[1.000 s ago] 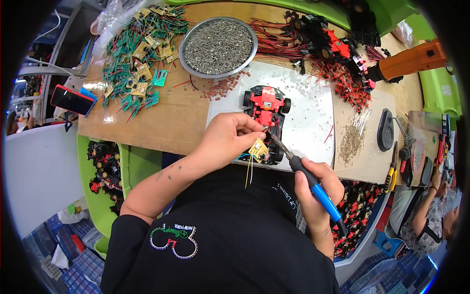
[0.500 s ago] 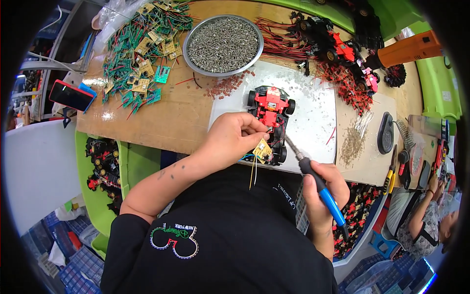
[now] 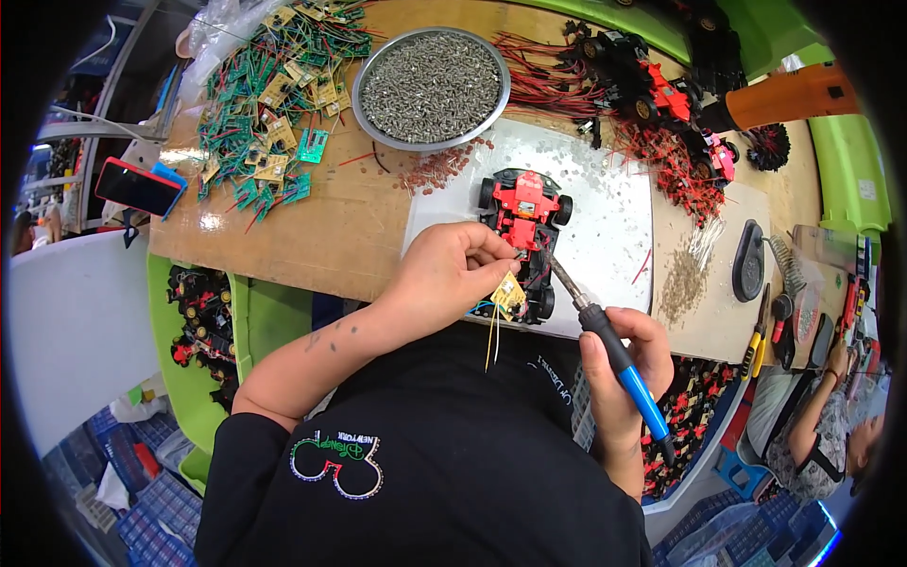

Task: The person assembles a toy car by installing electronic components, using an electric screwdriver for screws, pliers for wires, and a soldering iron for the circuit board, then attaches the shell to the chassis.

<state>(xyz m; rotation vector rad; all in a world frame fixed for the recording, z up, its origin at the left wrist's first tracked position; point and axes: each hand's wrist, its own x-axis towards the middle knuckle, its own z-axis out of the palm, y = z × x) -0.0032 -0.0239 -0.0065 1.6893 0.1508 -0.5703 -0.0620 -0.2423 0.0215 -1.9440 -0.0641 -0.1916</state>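
Observation:
A toy car chassis (image 3: 525,202) with red upper parts and black wheels lies on the white sheet in front of me. My left hand (image 3: 463,265) is closed in a pinch over its left side, and what sits between thumb and forefinger is too small to make out. Just below those fingertips a tan circuit board (image 3: 508,297) rests against the chassis, with blue, yellow and white wires trailing off it. In my right hand (image 3: 628,369) is a soldering iron (image 3: 614,350) with a blue and black handle. Its metal tip points up-left, close to the chassis's right side.
Behind stands a metal bowl (image 3: 432,90) of small metal parts. Circuit boards (image 3: 274,104) heap at the left. Red and black wires (image 3: 557,76), more car chassis (image 3: 666,94) and an orange tool (image 3: 794,96) lie at the far right. Pliers (image 3: 753,350) and a co-worker (image 3: 812,425) are at the right.
Little differs. The whole view has shifted slightly; both hands keep their grips, and the soldering iron's tip stays beside the chassis.

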